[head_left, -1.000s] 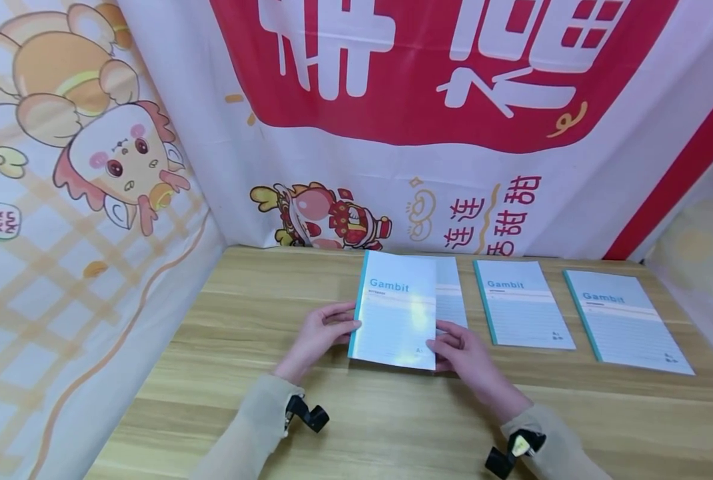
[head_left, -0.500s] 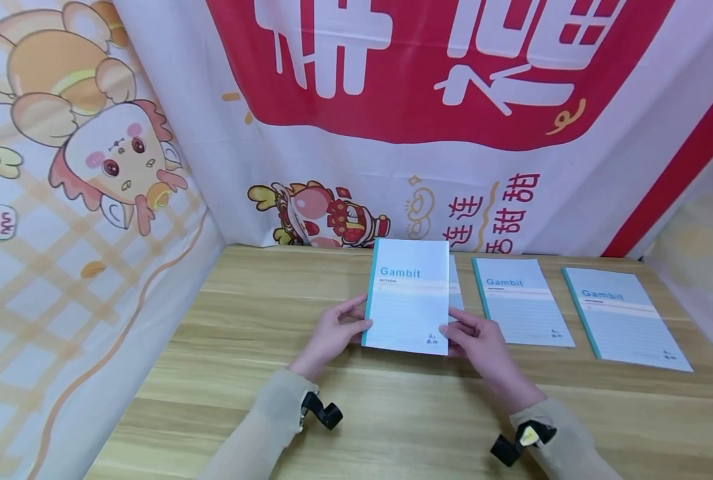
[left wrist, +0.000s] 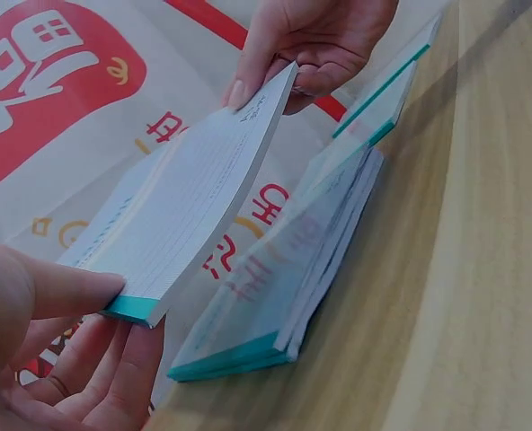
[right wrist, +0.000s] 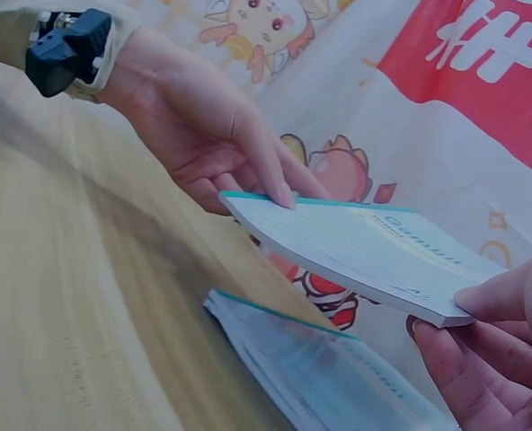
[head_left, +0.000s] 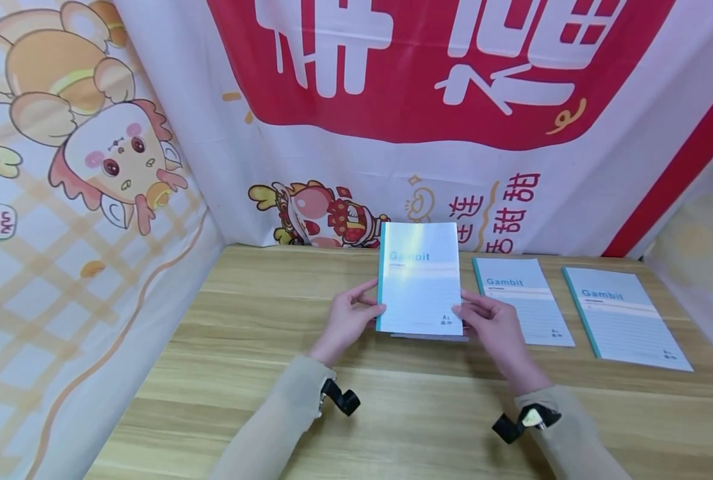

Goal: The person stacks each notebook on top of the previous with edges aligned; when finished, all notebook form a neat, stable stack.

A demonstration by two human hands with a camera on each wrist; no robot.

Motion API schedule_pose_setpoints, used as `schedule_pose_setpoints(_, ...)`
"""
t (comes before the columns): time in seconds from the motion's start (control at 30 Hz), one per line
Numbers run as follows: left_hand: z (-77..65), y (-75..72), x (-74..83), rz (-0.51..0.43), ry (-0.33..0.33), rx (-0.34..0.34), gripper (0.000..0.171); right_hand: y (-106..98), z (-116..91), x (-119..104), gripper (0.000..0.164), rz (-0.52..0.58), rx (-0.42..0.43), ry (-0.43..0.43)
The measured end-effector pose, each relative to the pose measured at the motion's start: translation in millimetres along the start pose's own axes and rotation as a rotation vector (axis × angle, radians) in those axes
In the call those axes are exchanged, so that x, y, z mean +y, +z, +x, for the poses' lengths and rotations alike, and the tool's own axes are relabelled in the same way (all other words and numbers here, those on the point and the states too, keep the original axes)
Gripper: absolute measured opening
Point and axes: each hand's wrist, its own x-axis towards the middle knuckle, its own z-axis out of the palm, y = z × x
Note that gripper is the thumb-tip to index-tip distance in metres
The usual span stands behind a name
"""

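My left hand [head_left: 346, 321] pinches the teal-spined left edge of a pale blue Gambit notebook [head_left: 420, 287], thumb on top. At its opposite edge, my right hand [head_left: 499, 328] pinches the lower right corner. The notebook is raised off the table and nearly level. Below it lies a small stack of notebooks [left wrist: 275, 287], apart from the held one in both wrist views. From the head, only a thin front edge of that stack shows; the held notebook hides the rest.
Two more Gambit notebooks lie flat to the right, a nearer one [head_left: 524, 300] beside my right hand and another [head_left: 626, 319] further right. The wooden table [head_left: 260, 320] ends at a printed cloth backdrop [head_left: 332, 160] behind and on the left.
Both hands have carried the notebook up, away from me and to the right. It now covers almost all of the stack that showed beside it before. The other notebooks stay put.
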Motion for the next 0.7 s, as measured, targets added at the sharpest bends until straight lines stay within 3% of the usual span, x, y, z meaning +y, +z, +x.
schedule_pose_setpoints(0.37,13.3,12.6,19.1,0.057,-0.036,0.009,0.056,-17,15,-5,0.055,-0.011,0.006,-0.009)
schedule_pose_setpoints(0.7,26.1,20.2,12.7,0.116,-0.062,0.010,0.060,-22,23,-1,0.055,-0.022,-0.003,0.009)
